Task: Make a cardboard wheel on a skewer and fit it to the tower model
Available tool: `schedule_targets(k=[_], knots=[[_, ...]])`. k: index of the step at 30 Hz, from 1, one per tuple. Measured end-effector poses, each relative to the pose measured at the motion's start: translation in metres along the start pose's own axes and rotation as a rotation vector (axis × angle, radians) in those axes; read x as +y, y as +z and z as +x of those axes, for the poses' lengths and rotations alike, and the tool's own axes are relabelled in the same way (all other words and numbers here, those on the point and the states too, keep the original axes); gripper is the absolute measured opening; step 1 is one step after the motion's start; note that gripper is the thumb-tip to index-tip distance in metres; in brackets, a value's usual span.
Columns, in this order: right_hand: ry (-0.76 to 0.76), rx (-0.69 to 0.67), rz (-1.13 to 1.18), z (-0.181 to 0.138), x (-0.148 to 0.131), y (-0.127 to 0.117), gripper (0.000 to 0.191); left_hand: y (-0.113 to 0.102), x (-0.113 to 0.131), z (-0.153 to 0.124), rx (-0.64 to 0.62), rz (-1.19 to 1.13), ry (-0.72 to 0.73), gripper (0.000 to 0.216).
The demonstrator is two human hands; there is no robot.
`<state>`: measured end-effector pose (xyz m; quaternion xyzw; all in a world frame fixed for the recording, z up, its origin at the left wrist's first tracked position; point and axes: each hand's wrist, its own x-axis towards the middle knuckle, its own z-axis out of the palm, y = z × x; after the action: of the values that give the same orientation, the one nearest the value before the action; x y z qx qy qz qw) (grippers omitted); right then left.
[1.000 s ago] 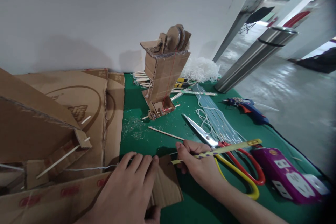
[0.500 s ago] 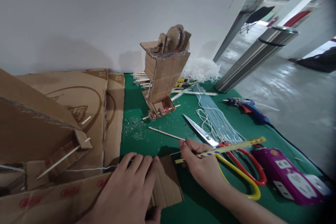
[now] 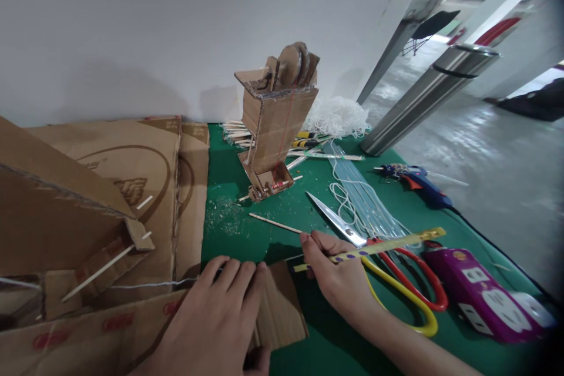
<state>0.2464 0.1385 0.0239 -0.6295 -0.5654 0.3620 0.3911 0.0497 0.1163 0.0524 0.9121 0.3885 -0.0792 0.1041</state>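
Note:
My left hand (image 3: 220, 311) is closed across a piece of brown cardboard (image 3: 279, 308), fingers along its top and thumb at the near edge. My right hand (image 3: 339, 276) pinches a pale yellow pencil (image 3: 392, 245) with purple dots, its gold end pointing right. A thin wooden stick (image 3: 275, 224) reaches left from the fingertips of the same hand. White string (image 3: 150, 284) runs from the cardboard structure (image 3: 66, 217) at left toward my left hand. Behind my right wrist lie scissors (image 3: 337, 220) with red and yellow handles.
A cardboard tower (image 3: 275, 129) with round discs stands near the wall. Around it lie wooden sticks (image 3: 235, 132), tangled white string (image 3: 339, 117) and clear glue sticks (image 3: 370, 194). To the right are a steel flask (image 3: 427, 100), a glue gun (image 3: 418, 183) and a purple power strip (image 3: 484, 294).
The pencil in my right hand has tipped very slightly. Both hands otherwise stay in the same places.

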Motion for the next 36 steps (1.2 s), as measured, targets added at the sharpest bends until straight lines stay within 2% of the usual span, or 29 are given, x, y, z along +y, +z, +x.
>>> schedule_targets(k=[3, 11, 16, 20, 26, 31, 36], knots=[[0.035, 0.018, 0.042, 0.0001, 0.0001, 0.0006, 0.048, -0.0001, -0.0001, -0.0007, 0.001, -0.003, 0.006, 0.072], [0.113, -0.069, 0.134, 0.0003, 0.0009, 0.0022, 0.056, 0.0048, 0.0000, -0.0014, 0.025, 0.020, 0.008, 0.072], [0.035, -0.167, 0.101, 0.0013, -0.0001, 0.0008, 0.053, 0.0055, 0.0002, -0.0018, 0.036, 0.010, 0.012, 0.070], [-0.058, -0.136, 0.022, 0.0026, 0.0022, 0.0025, 0.048, 0.0036, 0.0006, -0.0016, 0.026, 0.003, 0.005, 0.071], [0.008, -0.117, -0.019, 0.0031, 0.0067, 0.0081, 0.049, 0.0012, 0.0010, -0.0011, 0.003, -0.031, -0.002, 0.073], [-0.092, -0.094, -0.099, 0.0038, 0.0060, 0.0071, 0.048, 0.0004, 0.0001, -0.0010, 0.004, -0.048, -0.011, 0.072], [-0.083, -0.101, -0.060, 0.0046, 0.0066, 0.0059, 0.047, 0.0004, 0.0011, -0.0003, -0.009, -0.057, -0.014, 0.073]])
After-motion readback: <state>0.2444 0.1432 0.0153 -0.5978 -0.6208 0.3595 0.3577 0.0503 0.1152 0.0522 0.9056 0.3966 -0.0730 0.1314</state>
